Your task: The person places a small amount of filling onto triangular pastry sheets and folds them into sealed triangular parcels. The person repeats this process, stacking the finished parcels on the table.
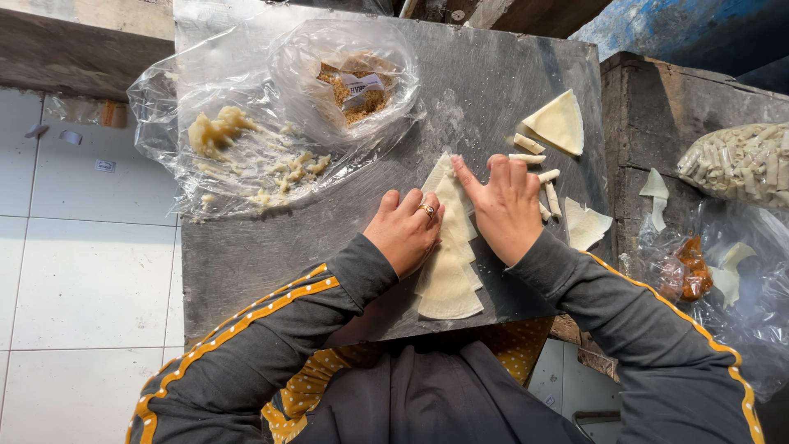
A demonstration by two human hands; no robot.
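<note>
Several little rolled sticks (538, 174) are already lying by the right hand (508, 205), while I'm watching a whole fanned stack of pastry wedges (448, 275) waiting on the metal board (246, 255). Both hands, left hand (404, 230) too, are pressing flat, fingers together, on the stack's tip.

A clear bag of crumbs (355, 82), mashed filling (215, 130) on plastic, and finished rolls (538, 177) beside a pastry triangle (559, 122)
</note>
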